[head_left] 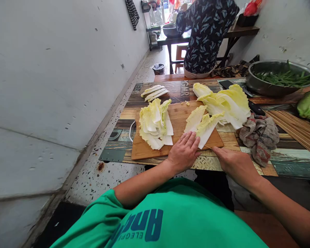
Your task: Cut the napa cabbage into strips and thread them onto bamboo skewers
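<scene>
My left hand [185,151] lies with flat fingers on the base of a pale cabbage leaf [195,119], on the right part of a wooden cutting board [179,115]. A second cabbage leaf [209,128] lies beside it, its white end close to my fingertips. Closed in a pinch, my right hand [236,167] holds a thin wooden skewer [208,147] near the board's front right corner. The skewer's tip points at the leaf ends; whether it pierces them I cannot tell. Stacked cabbage leaves [155,124] rest on the board's left part.
More cabbage leaves [228,105] lie behind the board, with leaf strips [155,93] at far left. To the right are a black-handled knife [257,109], a crumpled cloth [260,136], a skewer bundle [294,129] and a metal bowl [271,88] of greens. Another person [206,34] sits beyond.
</scene>
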`<action>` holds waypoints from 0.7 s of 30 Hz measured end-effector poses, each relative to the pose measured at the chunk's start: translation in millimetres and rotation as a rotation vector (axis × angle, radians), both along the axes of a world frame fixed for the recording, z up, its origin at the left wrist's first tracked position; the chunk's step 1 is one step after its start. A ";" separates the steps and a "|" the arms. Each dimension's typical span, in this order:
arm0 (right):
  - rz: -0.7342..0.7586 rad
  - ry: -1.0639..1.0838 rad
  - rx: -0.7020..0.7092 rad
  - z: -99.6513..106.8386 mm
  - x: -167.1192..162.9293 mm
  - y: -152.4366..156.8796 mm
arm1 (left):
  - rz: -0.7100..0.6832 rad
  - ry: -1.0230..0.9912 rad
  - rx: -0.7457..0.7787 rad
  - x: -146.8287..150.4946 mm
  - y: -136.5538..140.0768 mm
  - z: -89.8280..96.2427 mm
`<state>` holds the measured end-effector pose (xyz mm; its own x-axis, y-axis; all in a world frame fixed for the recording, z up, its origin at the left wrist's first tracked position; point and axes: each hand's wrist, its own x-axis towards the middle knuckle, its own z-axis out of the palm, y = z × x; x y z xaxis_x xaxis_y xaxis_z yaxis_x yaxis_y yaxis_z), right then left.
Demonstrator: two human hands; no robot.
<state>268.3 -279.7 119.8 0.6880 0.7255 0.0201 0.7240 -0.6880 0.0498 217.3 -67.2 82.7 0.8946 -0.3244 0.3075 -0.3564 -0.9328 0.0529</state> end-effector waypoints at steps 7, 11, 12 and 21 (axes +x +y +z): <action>-0.071 0.049 -0.101 12.3 -3.1 27.4 | -0.003 -0.012 0.023 2.1 2.2 -1.4; -0.113 0.043 -0.117 18.5 -11.4 38.4 | 0.003 -0.012 -0.019 3.4 3.0 -3.0; -0.118 0.031 -0.112 19.7 -13.3 39.0 | -0.003 -0.006 -0.042 3.5 3.4 -2.3; -0.197 -0.160 0.246 59.6 -11.8 -2.1 | 0.037 -0.400 -0.440 -21.0 21.3 56.9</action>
<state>256.5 -281.8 179.3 0.7880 0.5395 0.2965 0.5730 -0.8189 -0.0328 196.3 -46.0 139.6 0.6896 -0.0612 0.7215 -0.3964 -0.8658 0.3054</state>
